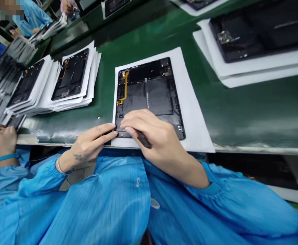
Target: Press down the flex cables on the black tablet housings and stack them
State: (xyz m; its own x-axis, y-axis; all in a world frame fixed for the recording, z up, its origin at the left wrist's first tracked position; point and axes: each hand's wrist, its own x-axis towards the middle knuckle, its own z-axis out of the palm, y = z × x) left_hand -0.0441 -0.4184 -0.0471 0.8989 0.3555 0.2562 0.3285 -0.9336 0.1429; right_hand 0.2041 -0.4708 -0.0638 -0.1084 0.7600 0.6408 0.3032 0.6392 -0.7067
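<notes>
An open tablet chassis [149, 97] lies on white paper [189, 102]. The left hand [93, 144] presses flat, fingers loose, steadying its near-left corner, apparently so the right hand [154, 136], gripping a dark stylus-like tool [142, 139], can work there.

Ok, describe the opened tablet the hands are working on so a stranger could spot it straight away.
On the green conveyor belt, find the single white sheet nearest the person. The open tablet lies on it, with the left hand and right hand at its near edge. Its neighbours sit on stacked sheets, untouched.
</notes>
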